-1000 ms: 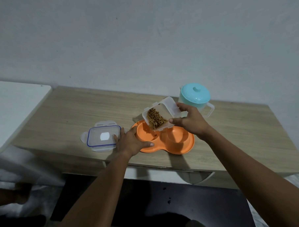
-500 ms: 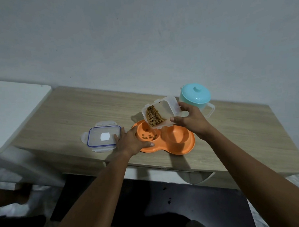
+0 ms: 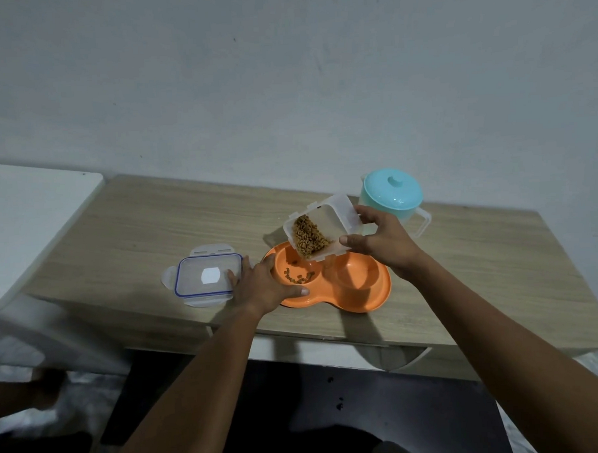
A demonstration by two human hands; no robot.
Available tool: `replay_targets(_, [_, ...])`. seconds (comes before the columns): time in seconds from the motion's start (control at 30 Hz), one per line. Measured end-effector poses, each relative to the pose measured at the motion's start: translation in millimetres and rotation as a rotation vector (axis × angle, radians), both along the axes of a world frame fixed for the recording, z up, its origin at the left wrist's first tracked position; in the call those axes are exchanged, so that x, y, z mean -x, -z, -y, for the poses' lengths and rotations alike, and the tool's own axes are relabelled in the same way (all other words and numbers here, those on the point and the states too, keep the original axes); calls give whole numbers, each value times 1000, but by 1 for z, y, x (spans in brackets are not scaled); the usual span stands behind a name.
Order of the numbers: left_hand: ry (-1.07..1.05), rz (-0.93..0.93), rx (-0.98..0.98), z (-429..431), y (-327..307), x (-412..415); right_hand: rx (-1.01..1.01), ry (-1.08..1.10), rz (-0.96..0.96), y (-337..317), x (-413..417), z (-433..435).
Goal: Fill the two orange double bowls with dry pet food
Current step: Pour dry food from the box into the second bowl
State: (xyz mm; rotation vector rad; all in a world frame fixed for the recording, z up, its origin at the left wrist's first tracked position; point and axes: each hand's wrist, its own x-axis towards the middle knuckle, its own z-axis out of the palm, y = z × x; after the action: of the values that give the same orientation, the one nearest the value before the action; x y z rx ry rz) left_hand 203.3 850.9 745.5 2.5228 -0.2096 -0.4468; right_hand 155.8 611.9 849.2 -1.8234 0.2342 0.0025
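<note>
An orange double bowl (image 3: 369, 298) sits near the front edge of the wooden table (image 3: 154, 229). My left hand (image 3: 262, 286) grips its left rim, thumb along the front edge. My right hand (image 3: 380, 243) holds a clear plastic container (image 3: 338, 221) tilted over the left well. Brown dry pet food (image 3: 308, 238) is heaped at the container's lower end. Several kibble pieces (image 3: 298, 277) lie in the left well. The right well (image 3: 356, 275) holds nothing. Only one orange double bowl is in view.
The container's clear lid with a blue seal (image 3: 207, 278) lies flat left of the bowl, touching my left fingers. A lidded turquoise jug (image 3: 394, 196) stands behind my right hand. A white surface (image 3: 26, 221) adjoins the table's left end. The floor below is dark.
The container tipped further over the left well, and kibble has fallen into that well, which held none a second ago. My left hand has stayed on the bowl's rim.
</note>
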Motion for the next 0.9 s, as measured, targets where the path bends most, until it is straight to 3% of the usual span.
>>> replay_targets(0.9, [-2,9,5,1,-4,2,81,1,37,1,-2,5])
